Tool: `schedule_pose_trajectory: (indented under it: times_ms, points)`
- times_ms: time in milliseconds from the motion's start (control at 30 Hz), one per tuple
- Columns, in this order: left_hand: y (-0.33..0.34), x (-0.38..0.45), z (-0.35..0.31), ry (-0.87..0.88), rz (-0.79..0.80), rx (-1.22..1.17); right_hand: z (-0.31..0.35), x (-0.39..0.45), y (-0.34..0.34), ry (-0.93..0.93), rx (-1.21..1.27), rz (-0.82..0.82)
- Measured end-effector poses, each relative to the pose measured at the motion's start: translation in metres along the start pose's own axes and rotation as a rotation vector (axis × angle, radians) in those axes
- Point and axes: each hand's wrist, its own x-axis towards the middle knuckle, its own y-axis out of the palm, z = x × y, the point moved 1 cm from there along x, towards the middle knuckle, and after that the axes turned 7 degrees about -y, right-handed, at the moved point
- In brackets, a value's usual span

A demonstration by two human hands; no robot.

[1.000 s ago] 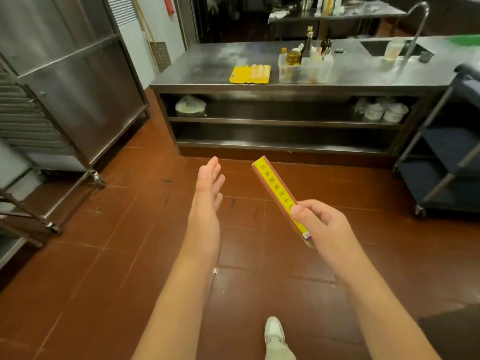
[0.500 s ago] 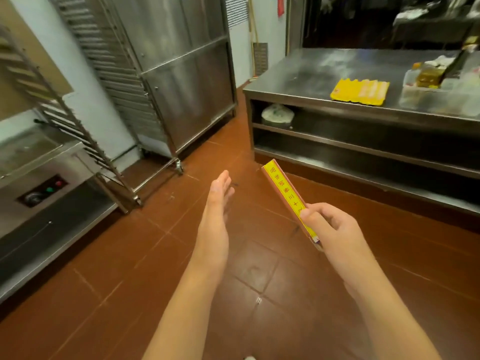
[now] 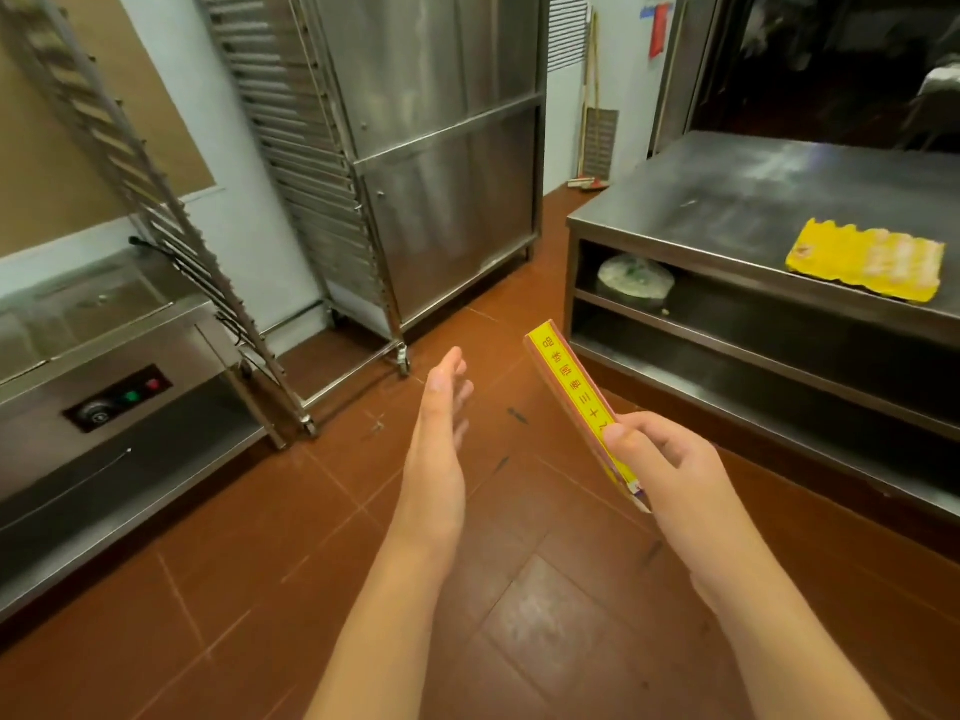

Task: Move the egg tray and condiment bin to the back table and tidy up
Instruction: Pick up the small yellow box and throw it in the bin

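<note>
Head view has us over the red-brown tiled floor [image 3: 545,615], both forearms stretched out before us. Our right hand [image 3: 670,472] pinches the near end of a flat yellow box [image 3: 582,402], thumb on top and fingers curled beneath; its narrow yellow face bears red characters, edged in pink, and it tilts up and away from us. Our left hand [image 3: 439,433] is edge-on beside that box, fingers straight and together, holding nothing. The egg tray [image 3: 865,259], a yellow scalloped-edged sheet with pale rows across it, lies flat on the steel table [image 3: 727,200], near the table's front edge. Left of the table stands a steel rack cabinet [image 3: 441,148].
</note>
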Motion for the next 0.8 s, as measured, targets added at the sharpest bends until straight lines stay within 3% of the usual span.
schedule_pose_trajectory:
  times_ms: [133, 567, 800]
  points:
    - [0.012, 0.064, -0.007, -0.011, 0.039, -0.024, -0.009, 0.063, -0.001, -0.002, 0.003, 0.009]
    - [0.073, 0.248, -0.035, 0.036, -0.093, 0.052, -0.047, 0.283, -0.038, 0.009, 0.144, 0.047]
    - [0.07, 0.332, -0.031, 0.0, -0.18, 0.037, -0.077, 0.362, -0.005, 0.043, 0.208, 0.147]
